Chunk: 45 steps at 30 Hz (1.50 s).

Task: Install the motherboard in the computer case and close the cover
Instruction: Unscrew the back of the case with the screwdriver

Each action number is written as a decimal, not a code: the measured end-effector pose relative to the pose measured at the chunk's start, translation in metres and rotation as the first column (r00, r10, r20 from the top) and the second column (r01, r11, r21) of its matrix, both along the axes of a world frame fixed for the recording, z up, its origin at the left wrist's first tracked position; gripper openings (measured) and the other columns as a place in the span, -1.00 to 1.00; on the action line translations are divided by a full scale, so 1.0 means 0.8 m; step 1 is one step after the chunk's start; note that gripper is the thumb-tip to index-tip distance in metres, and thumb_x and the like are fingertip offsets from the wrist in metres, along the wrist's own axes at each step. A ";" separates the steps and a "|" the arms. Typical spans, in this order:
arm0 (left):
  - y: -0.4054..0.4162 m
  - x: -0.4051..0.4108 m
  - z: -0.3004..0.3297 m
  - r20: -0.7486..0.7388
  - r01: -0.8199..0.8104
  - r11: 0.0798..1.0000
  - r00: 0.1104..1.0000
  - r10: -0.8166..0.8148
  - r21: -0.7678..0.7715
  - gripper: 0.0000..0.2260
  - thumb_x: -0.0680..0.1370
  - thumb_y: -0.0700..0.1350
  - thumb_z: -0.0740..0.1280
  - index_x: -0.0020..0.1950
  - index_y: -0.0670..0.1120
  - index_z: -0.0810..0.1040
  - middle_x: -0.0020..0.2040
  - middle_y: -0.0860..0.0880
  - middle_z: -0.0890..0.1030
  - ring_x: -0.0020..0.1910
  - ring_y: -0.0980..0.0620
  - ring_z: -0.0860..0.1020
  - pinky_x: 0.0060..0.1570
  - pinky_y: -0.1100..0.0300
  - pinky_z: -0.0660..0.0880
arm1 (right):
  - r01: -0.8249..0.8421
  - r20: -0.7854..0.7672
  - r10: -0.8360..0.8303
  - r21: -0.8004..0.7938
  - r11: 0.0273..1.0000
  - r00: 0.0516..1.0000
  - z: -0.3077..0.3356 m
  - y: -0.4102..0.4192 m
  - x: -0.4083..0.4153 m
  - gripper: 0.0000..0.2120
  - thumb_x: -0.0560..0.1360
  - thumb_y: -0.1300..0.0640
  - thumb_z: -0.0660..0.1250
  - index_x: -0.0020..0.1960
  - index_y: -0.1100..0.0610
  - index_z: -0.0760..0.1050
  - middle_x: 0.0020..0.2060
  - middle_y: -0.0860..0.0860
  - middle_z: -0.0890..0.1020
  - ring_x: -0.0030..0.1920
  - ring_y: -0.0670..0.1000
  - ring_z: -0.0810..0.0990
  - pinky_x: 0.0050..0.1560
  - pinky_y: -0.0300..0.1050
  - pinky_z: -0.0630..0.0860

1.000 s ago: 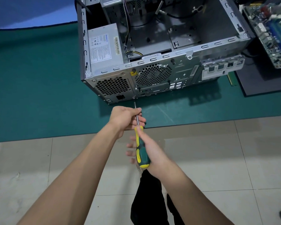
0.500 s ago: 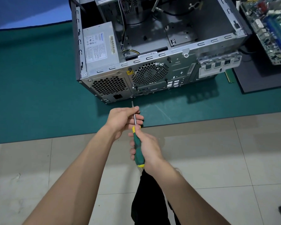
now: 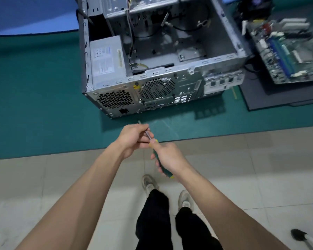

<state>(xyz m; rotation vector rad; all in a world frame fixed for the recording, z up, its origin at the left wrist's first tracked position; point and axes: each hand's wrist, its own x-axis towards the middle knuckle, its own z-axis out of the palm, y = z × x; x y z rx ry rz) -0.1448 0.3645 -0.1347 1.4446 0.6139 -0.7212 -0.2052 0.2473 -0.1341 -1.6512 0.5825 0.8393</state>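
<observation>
Single view only, worn on the head, looking forward and steeply down. Nearest at the bottom edge: both forearms, reaching up from the lower corners, and below them shoes (image 3: pixel 185 199) on floor tiles (image 3: pixel 251 159) (straight underneath). Farther out, at arm's length, the left hand (image 3: pixel 134 137) and right hand (image 3: pixel 167 157). Beyond those, seen from above and behind, the computer case (image 3: pixel 157 73) on a green mat (image 3: pixel 34 98). Wide-angle, with edges bowed.
</observation>
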 end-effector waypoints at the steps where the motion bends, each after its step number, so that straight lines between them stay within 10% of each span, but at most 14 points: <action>1: -0.005 -0.002 0.006 -0.025 -0.016 0.999 1.000 0.015 -0.043 -0.80 0.62 -0.17 0.18 -0.20 -0.13 0.45 -0.45 -0.02 0.59 -0.53 0.09 0.55 -0.45 0.25 0.54 | -0.072 0.038 0.076 -0.096 0.993 0.996 0.008 -0.009 0.003 -0.51 0.57 -0.21 0.14 -0.28 0.16 0.49 -0.57 0.04 0.47 -0.59 0.04 0.43 -0.49 -0.20 0.31; 7: -0.034 0.005 0.081 0.028 -0.148 0.958 0.987 0.160 -0.247 -0.72 0.64 -0.11 0.11 -0.20 -0.16 0.47 -0.36 -0.11 0.63 -0.46 0.00 0.59 -0.43 0.20 0.57 | -0.355 0.182 0.514 -0.533 0.768 0.838 0.103 -0.070 0.045 -0.53 0.47 -0.31 0.21 -0.33 0.08 0.43 -0.51 -0.03 0.46 -0.44 0.03 0.47 -0.42 -0.16 0.31; 12: -0.047 0.030 0.156 0.225 -0.018 0.976 0.972 0.068 -0.216 -0.71 0.64 -0.07 0.13 -0.16 -0.15 0.54 -0.34 -0.10 0.64 -0.46 0.04 0.57 -0.50 0.23 0.51 | -0.327 0.217 0.703 -0.767 0.552 0.677 0.194 -0.106 0.088 -0.69 0.42 -0.11 0.29 -0.36 0.05 0.32 -0.44 -0.06 0.42 -0.28 0.08 0.46 -0.44 -0.16 0.18; 16: -0.072 0.064 0.216 0.379 0.084 0.981 0.925 -0.012 -0.173 -0.76 0.61 -0.11 0.21 -0.13 -0.20 0.57 -0.40 -0.08 0.60 -0.51 0.05 0.50 -0.54 0.26 0.47 | -0.193 0.229 0.656 -0.841 0.505 0.719 0.235 -0.127 0.116 -0.80 0.41 -0.06 0.27 -0.28 0.04 0.42 -0.37 -0.04 0.47 -0.28 0.07 0.45 -0.41 -0.14 0.22; 20: -0.095 0.103 0.258 0.518 0.193 0.975 0.848 -0.108 -0.112 -0.81 0.58 -0.19 0.25 -0.16 -0.23 0.56 -0.39 -0.11 0.59 -0.49 0.02 0.49 -0.53 0.23 0.47 | 0.038 0.356 0.328 -0.725 0.688 0.875 0.247 -0.160 0.139 -0.66 0.43 -0.03 0.32 -0.43 0.11 0.34 -0.54 -0.04 0.41 -0.48 0.01 0.38 -0.45 -0.18 0.23; 28: -0.157 0.190 0.232 0.485 0.246 0.942 0.810 -0.330 0.229 -0.66 0.58 -0.17 0.23 -0.41 -0.15 0.36 -0.54 -0.03 0.34 -0.58 0.04 0.26 -0.53 0.22 0.28 | 0.273 0.442 -0.052 -0.455 0.847 0.896 0.201 -0.245 0.195 -0.58 0.47 0.13 0.32 -0.49 0.05 0.22 -0.63 -0.10 0.27 -0.55 -0.02 0.20 -0.44 -0.22 0.12; 33: -0.209 0.249 0.194 0.439 0.203 0.894 0.814 -0.381 0.399 -0.64 0.56 -0.17 0.24 -0.40 -0.08 0.19 -0.51 0.00 0.16 -0.57 0.09 0.11 -0.58 0.46 0.24 | 0.255 0.373 -0.121 -0.335 0.907 0.920 0.153 -0.289 0.251 -0.60 0.49 0.13 0.33 -0.47 0.04 0.28 -0.65 -0.13 0.26 -0.58 -0.05 0.21 -0.47 -0.22 0.13; 37: -0.239 0.286 0.169 0.382 0.190 0.859 0.835 -0.396 0.475 -0.61 0.52 -0.20 0.26 -0.49 -0.07 0.22 -0.54 0.00 0.24 -0.51 0.06 0.22 -0.27 0.26 0.35 | 0.179 0.270 -0.100 -0.286 0.941 0.958 0.116 -0.308 0.299 -0.60 0.51 0.04 0.35 -0.45 0.08 0.34 -0.71 -0.13 0.26 -0.65 -0.11 0.21 -0.55 -0.28 0.17; 45: -0.263 0.311 0.142 0.323 0.186 0.683 0.774 -0.544 0.707 -0.52 0.59 -0.05 0.20 -0.51 -0.02 0.17 -0.66 0.08 0.24 -0.61 0.11 0.20 -0.46 0.18 0.13 | 0.166 0.204 -0.119 -0.231 0.959 0.972 0.064 -0.298 0.368 -0.73 0.49 0.07 0.38 -0.35 0.14 0.53 -0.57 -0.01 0.52 -0.52 -0.02 0.49 -0.32 -0.12 0.47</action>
